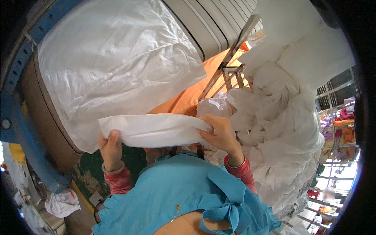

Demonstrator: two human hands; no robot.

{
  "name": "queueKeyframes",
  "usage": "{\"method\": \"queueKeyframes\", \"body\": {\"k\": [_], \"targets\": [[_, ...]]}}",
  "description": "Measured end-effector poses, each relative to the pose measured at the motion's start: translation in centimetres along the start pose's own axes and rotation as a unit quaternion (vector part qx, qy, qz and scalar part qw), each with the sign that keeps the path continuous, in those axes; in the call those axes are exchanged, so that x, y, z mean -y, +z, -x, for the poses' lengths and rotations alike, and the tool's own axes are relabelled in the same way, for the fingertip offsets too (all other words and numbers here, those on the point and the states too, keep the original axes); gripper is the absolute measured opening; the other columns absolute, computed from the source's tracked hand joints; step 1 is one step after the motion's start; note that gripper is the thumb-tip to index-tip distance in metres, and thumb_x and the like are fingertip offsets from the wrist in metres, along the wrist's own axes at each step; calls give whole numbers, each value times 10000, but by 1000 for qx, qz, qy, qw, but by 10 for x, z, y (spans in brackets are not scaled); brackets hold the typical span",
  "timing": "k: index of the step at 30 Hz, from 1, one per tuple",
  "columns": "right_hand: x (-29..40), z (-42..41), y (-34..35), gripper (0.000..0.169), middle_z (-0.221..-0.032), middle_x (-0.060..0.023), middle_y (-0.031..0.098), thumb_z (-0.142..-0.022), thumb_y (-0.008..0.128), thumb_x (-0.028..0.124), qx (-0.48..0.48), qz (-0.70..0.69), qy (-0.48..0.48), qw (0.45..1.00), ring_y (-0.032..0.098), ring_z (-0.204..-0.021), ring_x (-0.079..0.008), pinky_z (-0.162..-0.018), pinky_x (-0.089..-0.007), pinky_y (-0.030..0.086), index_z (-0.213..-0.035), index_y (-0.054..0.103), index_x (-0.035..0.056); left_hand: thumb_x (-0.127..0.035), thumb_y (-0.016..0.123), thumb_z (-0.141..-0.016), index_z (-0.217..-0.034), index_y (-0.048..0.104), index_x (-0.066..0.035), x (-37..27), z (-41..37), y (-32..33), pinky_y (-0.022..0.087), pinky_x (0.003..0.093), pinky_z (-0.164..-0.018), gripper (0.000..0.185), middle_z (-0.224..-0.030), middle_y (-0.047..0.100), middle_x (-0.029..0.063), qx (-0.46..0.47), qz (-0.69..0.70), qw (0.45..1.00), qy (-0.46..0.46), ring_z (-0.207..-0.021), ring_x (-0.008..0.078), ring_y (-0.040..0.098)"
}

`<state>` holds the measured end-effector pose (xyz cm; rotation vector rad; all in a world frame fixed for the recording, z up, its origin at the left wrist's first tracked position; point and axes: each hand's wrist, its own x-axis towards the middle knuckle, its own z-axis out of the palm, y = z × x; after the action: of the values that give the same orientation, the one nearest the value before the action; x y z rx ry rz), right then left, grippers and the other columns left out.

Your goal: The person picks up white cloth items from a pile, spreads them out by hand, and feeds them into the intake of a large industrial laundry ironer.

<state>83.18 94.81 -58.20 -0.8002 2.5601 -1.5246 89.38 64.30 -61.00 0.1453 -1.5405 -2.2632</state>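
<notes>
Between my two hands a folded strip of white cloth [158,130] is stretched in front of my body. My left hand [111,149] pinches its left end, thumb on top. My right hand [220,133] grips the right end, and some of the cloth there is hidden by the fingers. Beyond the strip, a larger white cloth [117,58] lies spread and slightly creased over a padded surface. Its near edge hangs close to my left hand.
A big heap of white cloth [273,117] rises on my right. Orange fabric [188,97] hangs below slatted beige machine panels [202,23], beside a metal frame [229,58]. A blue metal machine frame [38,141] curves along the left. Another white cloth [63,202] lies lower left.
</notes>
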Motion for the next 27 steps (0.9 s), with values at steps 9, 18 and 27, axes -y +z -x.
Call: {"method": "queueKeyframes", "body": {"k": [9, 18, 27], "targets": [[-104, 50, -9, 154, -749, -118, 615, -653, 649, 64, -26, 216, 38, 975, 600, -708, -278, -599, -334, 460, -804, 624, 52, -260, 615, -845, -1041, 577, -29, -48, 57, -103, 529, 422, -729, 306, -1001, 617, 143, -116, 2, 965, 234, -851, 251, 626], [-129, 76, -77, 160, -780, -72, 589, -807, 597, 176, -167, 29, -42, 985, 551, -678, -169, -620, -297, 436, -761, 616, 24, -208, 674, -796, -789, 589, -10, -64, 121, -107, 366, 250, -617, 215, -763, 529, 29, -47, -286, 947, 137, -676, 109, 462], [-168, -7, -36, 274, -605, -50, 460, -932, 452, 212, -421, 54, -132, 896, 391, -529, -150, -485, -292, 344, -751, 507, 14, -233, 480, -927, -819, 542, 15, -19, 97, -99, 389, 259, -582, 278, -676, 493, 45, -241, -580, 763, 155, -639, 97, 426]]}}
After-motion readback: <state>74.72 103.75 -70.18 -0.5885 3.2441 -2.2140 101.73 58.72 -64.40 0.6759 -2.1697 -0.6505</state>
